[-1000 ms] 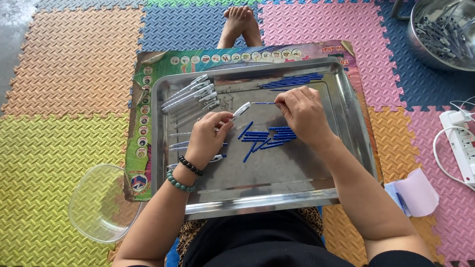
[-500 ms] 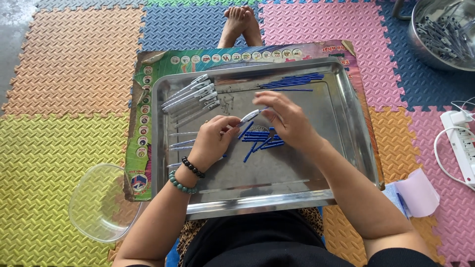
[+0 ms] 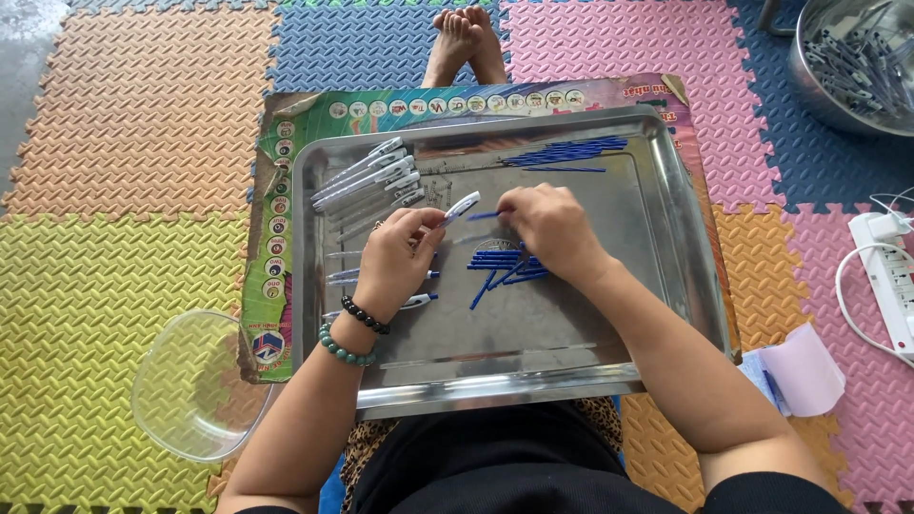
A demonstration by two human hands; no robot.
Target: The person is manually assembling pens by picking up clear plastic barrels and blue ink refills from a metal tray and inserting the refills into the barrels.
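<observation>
My left hand (image 3: 400, 252) grips a clear pen barrel (image 3: 461, 207) with a white clip, tip pointing right. My right hand (image 3: 547, 228) pinches a thin blue refill (image 3: 483, 216) whose end meets the barrel's open end. Both hands hover over a steel tray (image 3: 657, 286) on my lap. A loose heap of blue refills (image 3: 505, 262) lies under my right hand. Another bundle of blue refills (image 3: 566, 152) rests at the tray's far side. Assembled clear pens (image 3: 367, 176) lie in a row at the tray's far left. A few more pens (image 3: 343, 276) lie under my left wrist.
A printed cardboard sheet (image 3: 276, 190) lies under the tray on coloured foam mats. A clear plastic bowl (image 3: 190, 385) sits at the near left. A metal basin (image 3: 852, 62) of pen parts stands at the far right. A white power strip (image 3: 895, 271) and pink paper (image 3: 804, 366) lie to the right.
My right hand has moved left from the far refill bundle toward my left hand, bringing a blue refill up to the barrel. The left hand stayed nearly still.
</observation>
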